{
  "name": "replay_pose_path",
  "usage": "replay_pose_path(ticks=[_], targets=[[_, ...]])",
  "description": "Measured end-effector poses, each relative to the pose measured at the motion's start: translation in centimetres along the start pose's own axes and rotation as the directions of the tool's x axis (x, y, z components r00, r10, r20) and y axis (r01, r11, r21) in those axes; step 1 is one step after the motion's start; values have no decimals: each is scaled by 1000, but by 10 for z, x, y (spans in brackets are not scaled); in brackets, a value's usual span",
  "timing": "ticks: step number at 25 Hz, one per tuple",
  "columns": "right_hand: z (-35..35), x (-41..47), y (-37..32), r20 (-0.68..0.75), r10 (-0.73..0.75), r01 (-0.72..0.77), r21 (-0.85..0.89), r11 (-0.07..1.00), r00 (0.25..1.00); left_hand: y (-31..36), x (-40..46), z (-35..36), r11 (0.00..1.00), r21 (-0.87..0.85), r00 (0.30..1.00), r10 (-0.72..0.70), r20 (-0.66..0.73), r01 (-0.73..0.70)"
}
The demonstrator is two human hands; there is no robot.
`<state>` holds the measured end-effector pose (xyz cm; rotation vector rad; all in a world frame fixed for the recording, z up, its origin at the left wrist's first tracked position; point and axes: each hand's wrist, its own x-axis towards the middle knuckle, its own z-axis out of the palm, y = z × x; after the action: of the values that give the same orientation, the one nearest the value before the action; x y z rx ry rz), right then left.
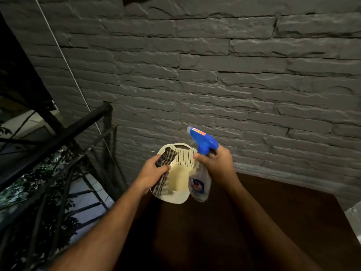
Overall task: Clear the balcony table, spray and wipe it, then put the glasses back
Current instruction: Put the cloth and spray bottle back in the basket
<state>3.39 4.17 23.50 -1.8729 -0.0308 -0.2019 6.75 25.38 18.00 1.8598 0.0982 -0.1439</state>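
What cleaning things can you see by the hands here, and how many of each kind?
Spray bottle, held by the right hand: 1
Striped cloth, held by the left hand: 1
Cream plastic basket: 1
Total: 3
No glasses are in view.

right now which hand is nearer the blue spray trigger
Right. The right hand grips the bottle's neck just under the blue spray trigger; the left hand holds the striped cloth across the basket.
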Motion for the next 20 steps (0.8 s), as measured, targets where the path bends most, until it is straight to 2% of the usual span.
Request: replay_pose_path(ticks=[2, 4, 6, 10, 12, 15, 20], targets=[[12, 31, -6, -37, -25, 25, -13, 1000, 999, 1, 32, -11, 939, 292, 983, 174, 56, -182], [26, 67, -8, -88, -59, 58, -17, 998, 994, -8, 69, -18, 741, 559, 928, 319, 193, -372], [36, 96, -10, -85, -63, 64, 9, 998, 994, -20, 97, -15, 578, 673, 888, 302, 348, -461], [61, 149, 9, -87, -2, 5, 33, 999, 996, -55, 136, 10, 397, 691, 792, 197, 578, -604], [80, 164, 29, -91, 71, -68, 32, 997, 993, -69, 145, 24, 362, 687, 765, 137, 629, -630], [106, 176, 63, -120, 167, -166, 23, 986, 979, -94, 156, 34, 365, 672, 738, 69, 671, -644], [140, 188, 109, -83, 289, -292, -25, 956, 954, -133, 163, 37, 408, 683, 744, -12, 668, -606]])
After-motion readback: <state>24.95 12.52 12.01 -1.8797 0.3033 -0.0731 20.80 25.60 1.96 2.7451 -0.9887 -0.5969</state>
